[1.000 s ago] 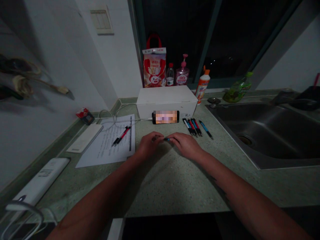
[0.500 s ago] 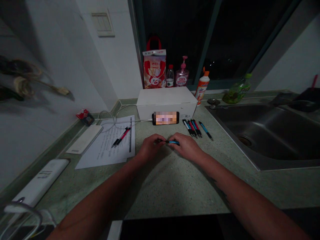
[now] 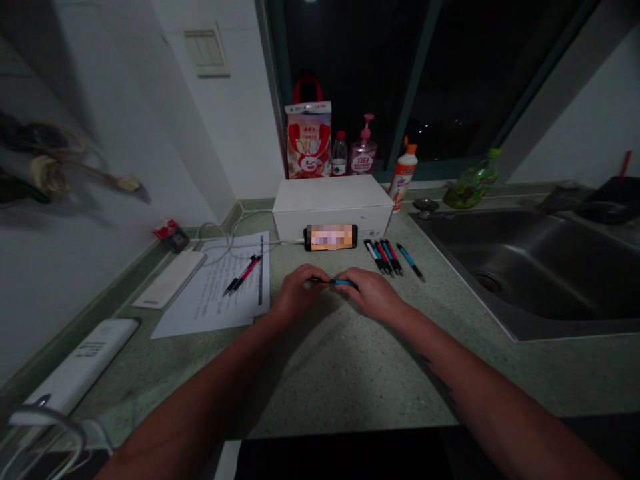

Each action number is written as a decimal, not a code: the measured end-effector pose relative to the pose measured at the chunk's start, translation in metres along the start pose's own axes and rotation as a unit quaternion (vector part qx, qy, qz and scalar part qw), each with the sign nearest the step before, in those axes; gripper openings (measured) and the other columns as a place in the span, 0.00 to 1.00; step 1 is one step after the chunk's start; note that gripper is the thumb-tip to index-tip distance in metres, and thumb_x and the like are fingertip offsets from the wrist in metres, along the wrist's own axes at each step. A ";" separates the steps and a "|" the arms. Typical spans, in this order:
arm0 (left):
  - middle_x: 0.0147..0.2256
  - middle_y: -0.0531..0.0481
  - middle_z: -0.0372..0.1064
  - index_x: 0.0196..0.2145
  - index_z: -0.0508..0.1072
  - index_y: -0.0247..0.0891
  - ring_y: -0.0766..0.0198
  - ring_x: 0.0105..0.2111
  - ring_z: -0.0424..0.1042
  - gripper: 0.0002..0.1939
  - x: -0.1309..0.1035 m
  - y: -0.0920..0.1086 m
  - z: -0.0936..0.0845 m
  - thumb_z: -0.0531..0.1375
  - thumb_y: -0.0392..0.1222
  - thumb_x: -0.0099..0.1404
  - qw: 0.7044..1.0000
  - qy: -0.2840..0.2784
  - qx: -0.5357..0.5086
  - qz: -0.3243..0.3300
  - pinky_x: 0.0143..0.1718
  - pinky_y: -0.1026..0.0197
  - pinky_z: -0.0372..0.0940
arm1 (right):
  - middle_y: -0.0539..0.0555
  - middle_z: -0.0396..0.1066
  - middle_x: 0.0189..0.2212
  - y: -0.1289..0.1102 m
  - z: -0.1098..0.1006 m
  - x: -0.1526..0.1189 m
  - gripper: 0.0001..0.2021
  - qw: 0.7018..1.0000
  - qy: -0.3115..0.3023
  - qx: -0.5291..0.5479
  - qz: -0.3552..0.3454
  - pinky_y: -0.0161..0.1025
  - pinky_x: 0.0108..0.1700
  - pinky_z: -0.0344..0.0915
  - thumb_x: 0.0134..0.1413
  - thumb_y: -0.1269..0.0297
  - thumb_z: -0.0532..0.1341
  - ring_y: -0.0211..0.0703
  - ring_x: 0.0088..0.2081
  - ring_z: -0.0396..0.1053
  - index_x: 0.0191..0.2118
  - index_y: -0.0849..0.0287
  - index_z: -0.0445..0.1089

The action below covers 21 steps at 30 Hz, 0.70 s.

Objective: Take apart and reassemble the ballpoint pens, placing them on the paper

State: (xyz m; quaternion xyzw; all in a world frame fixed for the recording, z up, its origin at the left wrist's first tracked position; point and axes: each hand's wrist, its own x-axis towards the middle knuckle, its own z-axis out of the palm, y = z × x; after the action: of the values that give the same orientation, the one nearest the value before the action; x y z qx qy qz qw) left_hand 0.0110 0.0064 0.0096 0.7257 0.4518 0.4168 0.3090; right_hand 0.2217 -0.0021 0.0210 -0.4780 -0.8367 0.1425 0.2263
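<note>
Both hands meet over the middle of the counter around a blue and black pen (image 3: 344,282). My right hand (image 3: 373,291) is closed on its blue barrel. My left hand (image 3: 300,288) pinches the dark end, where my fingers partly cover it; whether that end is a separate piece I cannot tell. Just behind the hands, a phone (image 3: 331,237) leans against a white box (image 3: 333,197). Right of the phone lies a row of several pens (image 3: 384,257) in white, red and blue, with one blue pen (image 3: 411,262) a little apart.
Printed sheets (image 3: 215,293) lie on the left, bearing a red and black pen (image 3: 243,275). Beyond them are a flat white case (image 3: 170,279), a power strip (image 3: 85,360) and cables. A steel sink (image 3: 540,267) is at the right; bottles (image 3: 363,155) stand behind the box.
The hands and the pen between them have hardly moved; the right fingers sit slightly differently on the barrel. The camera view has shifted a little.
</note>
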 end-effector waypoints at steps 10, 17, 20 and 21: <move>0.35 0.48 0.77 0.33 0.78 0.41 0.58 0.41 0.75 0.04 0.001 -0.007 -0.002 0.63 0.35 0.62 0.996 -0.004 0.038 0.083 0.48 0.52 0.69 | 0.53 0.77 0.33 -0.001 0.002 0.002 0.13 0.999 -0.047 -0.024 0.010 0.39 0.36 0.60 0.71 0.63 0.55 0.44 0.36 0.73 0.36 0.55 0.75; 0.49 0.43 0.75 0.49 0.74 0.40 0.58 0.45 0.75 0.18 0.001 -0.010 0.004 0.67 0.39 0.61 0.999 0.020 -0.020 -0.020 0.49 0.53 0.70 | 0.55 0.78 0.37 -0.001 0.001 0.004 0.13 0.999 -0.019 -0.027 0.024 0.38 0.38 0.62 0.71 0.61 0.55 0.45 0.39 0.74 0.41 0.55 0.76; 0.48 0.43 0.75 0.50 0.73 0.39 0.59 0.44 0.75 0.18 0.002 -0.008 0.004 0.66 0.42 0.62 0.998 0.034 -0.029 -0.042 0.48 0.55 0.70 | 0.55 0.79 0.38 -0.001 0.001 0.003 0.12 0.999 -0.022 -0.038 0.018 0.39 0.38 0.62 0.70 0.61 0.56 0.46 0.39 0.74 0.41 0.55 0.77; 0.48 0.43 0.75 0.50 0.73 0.39 0.59 0.43 0.76 0.18 0.003 -0.007 0.003 0.66 0.43 0.62 0.998 0.044 -0.028 -0.047 0.47 0.56 0.70 | 0.55 0.79 0.39 -0.001 0.001 0.003 0.11 0.999 -0.019 -0.040 0.015 0.39 0.38 0.63 0.70 0.62 0.56 0.46 0.39 0.75 0.41 0.54 0.77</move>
State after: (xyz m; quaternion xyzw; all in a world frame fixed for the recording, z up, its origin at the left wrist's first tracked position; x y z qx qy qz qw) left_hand 0.0120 0.0115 0.0037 0.6761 0.4864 0.4456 0.3281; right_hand 0.2191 0.0003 0.0210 -0.4968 -0.8383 0.1213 0.1890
